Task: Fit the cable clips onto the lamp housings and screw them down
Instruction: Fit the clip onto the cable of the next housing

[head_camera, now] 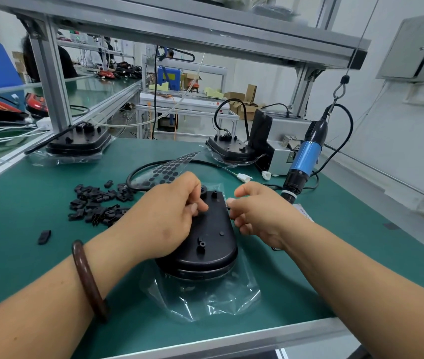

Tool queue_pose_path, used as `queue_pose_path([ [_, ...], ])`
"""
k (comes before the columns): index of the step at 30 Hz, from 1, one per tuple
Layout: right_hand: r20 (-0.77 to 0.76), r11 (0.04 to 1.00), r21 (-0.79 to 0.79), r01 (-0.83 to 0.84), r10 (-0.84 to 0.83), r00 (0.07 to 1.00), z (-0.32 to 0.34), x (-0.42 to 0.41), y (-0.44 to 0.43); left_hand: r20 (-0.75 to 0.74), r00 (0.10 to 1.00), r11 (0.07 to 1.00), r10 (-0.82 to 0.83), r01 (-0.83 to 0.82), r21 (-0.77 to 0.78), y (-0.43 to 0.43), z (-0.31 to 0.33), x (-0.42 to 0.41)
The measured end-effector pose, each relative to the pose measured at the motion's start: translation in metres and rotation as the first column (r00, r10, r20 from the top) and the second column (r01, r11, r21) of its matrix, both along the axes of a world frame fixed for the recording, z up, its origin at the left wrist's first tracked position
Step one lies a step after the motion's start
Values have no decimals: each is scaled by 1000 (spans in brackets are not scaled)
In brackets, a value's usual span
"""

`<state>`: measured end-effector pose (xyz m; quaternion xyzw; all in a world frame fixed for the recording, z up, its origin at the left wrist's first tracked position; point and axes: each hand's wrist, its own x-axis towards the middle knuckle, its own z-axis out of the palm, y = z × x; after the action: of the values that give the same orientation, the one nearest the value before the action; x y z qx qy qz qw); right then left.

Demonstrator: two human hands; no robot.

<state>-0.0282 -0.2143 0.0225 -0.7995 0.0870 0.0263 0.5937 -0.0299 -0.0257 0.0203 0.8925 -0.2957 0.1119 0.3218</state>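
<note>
A black lamp housing (213, 242) lies back-up on a clear plastic bag (205, 299) in the middle of the green mat. My left hand (169, 213) rests on its far left part, fingers curled over the top near the cable inlet; anything under them is hidden. My right hand (257, 213) curls its fingers round the housing's right edge. A pile of black cable clips (97, 203) lies to the left, with one clip (44, 237) apart. A blue electric screwdriver (306, 156) hangs at the right.
Two more bagged housings stand at the back, one on the left (79, 142) and one on the right (229, 149). A sheet of black dots (164, 169), a black cable (138, 174) and a white connector (244, 177) lie behind my hands. A grey screw feeder (280, 151) stands back right.
</note>
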Motion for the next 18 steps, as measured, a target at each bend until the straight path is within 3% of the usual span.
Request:
queue_pose_path([
  [8,8,999,10,48,-48,999,2,10,-8,55,995,943,-85,63,327,-7,9,-2],
  [14,103,989,-94,115,-105,989,34,65,-24,-24,997,921,-70,74,383,-10,15,-4],
  [16,128,957,-260,131,-100,987,37,97,-24,-33,997,922,-73,80,379,-10,15,-4],
  [18,147,852,-503,144,-79,986,35,126,-19,-38,996,921,-75,84,379,-9,15,-4],
])
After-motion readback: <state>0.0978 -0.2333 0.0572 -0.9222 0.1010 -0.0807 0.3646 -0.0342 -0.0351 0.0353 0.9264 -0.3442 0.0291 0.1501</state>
